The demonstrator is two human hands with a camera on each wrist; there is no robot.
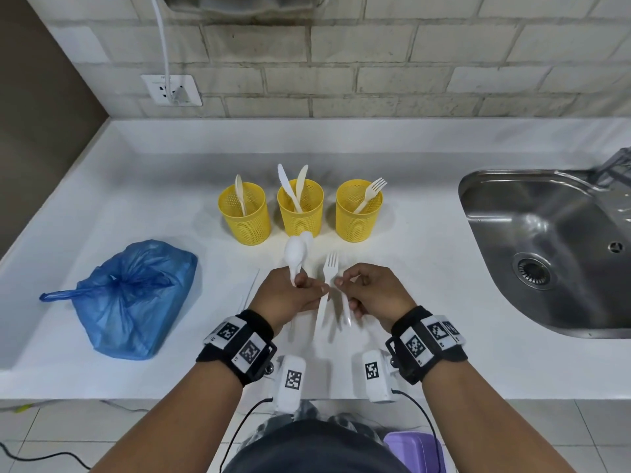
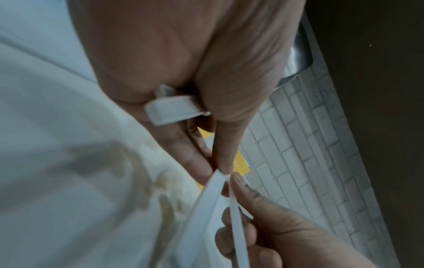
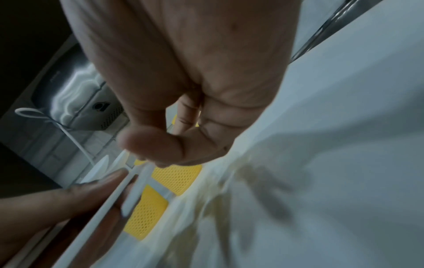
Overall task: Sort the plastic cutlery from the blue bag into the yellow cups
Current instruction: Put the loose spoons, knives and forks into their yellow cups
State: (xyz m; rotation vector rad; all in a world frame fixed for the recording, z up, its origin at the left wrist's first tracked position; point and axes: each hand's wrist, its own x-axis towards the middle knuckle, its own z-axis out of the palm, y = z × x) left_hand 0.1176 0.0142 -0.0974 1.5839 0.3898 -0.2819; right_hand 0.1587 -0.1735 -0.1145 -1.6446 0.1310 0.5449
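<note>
Three yellow mesh cups stand in a row on the white counter point(image 1: 136, 199): the left cup point(image 1: 245, 220) holds a spoon, the middle cup point(image 1: 300, 216) two knives, the right cup point(image 1: 358, 220) a fork. The knotted blue bag point(image 1: 133, 295) lies to the left. In front of the cups my left hand point(image 1: 297, 295) grips white spoons point(image 1: 295, 256) and holds a white fork point(image 1: 330, 268) by its handle point(image 2: 206, 199). My right hand point(image 1: 368, 291) pinches a thin white cutlery handle point(image 1: 346, 308) beside the fork; its kind is blurred. Both hands touch at the fingertips.
A steel sink point(image 1: 485, 206) with a tap point(image 1: 614, 165) fills the counter's right side. A wall socket with a white cable point(image 1: 172, 90) sits behind the bag. A purple box point(image 1: 415, 448) is on the floor below the counter edge.
</note>
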